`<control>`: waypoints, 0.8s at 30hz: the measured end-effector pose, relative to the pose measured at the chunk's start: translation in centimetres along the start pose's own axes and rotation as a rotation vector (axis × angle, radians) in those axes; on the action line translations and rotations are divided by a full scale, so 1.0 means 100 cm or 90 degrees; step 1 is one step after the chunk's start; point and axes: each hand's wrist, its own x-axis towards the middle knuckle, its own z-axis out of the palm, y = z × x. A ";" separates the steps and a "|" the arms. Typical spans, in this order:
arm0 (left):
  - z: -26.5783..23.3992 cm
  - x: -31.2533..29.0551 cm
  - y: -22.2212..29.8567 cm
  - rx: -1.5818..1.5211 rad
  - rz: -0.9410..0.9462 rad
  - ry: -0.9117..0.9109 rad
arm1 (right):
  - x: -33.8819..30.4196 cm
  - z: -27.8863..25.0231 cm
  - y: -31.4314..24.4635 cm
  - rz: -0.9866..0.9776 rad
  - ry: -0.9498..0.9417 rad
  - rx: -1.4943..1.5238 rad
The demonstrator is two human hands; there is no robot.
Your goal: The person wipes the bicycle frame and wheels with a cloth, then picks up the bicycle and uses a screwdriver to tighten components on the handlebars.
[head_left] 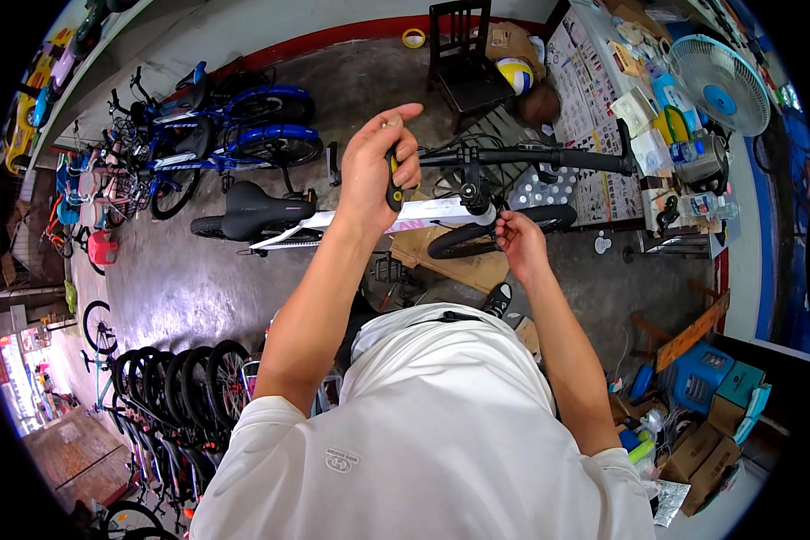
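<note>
A white bicycle [427,212] stands across in front of me, its black saddle [266,211] to the left and its handlebar [589,160] reaching out to the right. My left hand [376,166] is raised over the frame, closed round a tool with a yellow-and-black handle [393,184]; its index finger points away from the grip. The tool's working end cannot be made out. Beside the front of the frame, just below the stem [471,176], my right hand [520,241] has its fingers curled together. Whatever those fingertips hold, if anything, is too small to tell.
Cardboard [463,261] lies under the front wheel [549,216]. Blue bicycles [252,139] stand at the far left, with a row of black tyres [189,378] at the near left. Ahead is a dark chair [468,76]. A fan [718,85] stands on the cluttered counter at right.
</note>
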 end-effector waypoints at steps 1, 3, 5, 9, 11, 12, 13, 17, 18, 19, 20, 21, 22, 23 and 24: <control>-0.001 0.002 -0.001 -0.002 -0.003 0.005 | -0.002 0.001 0.001 0.000 0.002 0.007; -0.001 0.004 -0.002 -0.007 -0.008 0.015 | -0.005 0.002 0.002 -0.002 0.008 0.020; 0.002 0.005 -0.001 0.001 -0.009 0.027 | -0.005 0.003 0.003 -0.002 0.012 0.014; 0.007 0.011 0.001 0.024 -0.025 0.032 | -0.007 0.010 0.002 -0.009 -0.002 -0.004; 0.010 0.017 0.003 0.032 -0.032 0.038 | -0.009 0.018 -0.001 -0.021 -0.007 -0.017; 0.010 0.021 0.004 0.035 -0.036 0.040 | -0.009 0.022 -0.002 -0.027 -0.009 -0.023; 0.011 0.024 0.005 0.033 -0.042 0.052 | -0.009 0.023 -0.003 -0.031 -0.021 -0.041; 0.012 0.042 0.005 0.013 -0.048 0.135 | -0.011 0.035 -0.007 -0.073 -0.026 -0.142; 0.018 0.045 0.004 0.002 -0.042 0.173 | -0.011 0.039 -0.009 -0.090 -0.017 -0.175; 0.023 0.048 0.001 -0.009 -0.035 0.212 | -0.010 0.043 -0.010 -0.146 -0.022 -0.230; 0.026 0.050 -0.002 -0.008 -0.012 0.222 | -0.008 0.047 -0.012 -0.201 -0.026 -0.284; 0.032 0.050 -0.006 0.003 0.014 0.224 | -0.007 0.053 -0.013 -0.257 -0.031 -0.337; 0.040 0.049 -0.010 0.013 0.040 0.226 | -0.007 0.058 -0.014 -0.307 -0.034 -0.414; 0.046 0.048 -0.014 0.024 0.066 0.227 | -0.008 0.063 -0.014 -0.356 -0.038 -0.491; 0.048 0.045 -0.020 0.069 0.104 0.192 | -0.008 0.066 -0.014 -0.406 -0.040 -0.569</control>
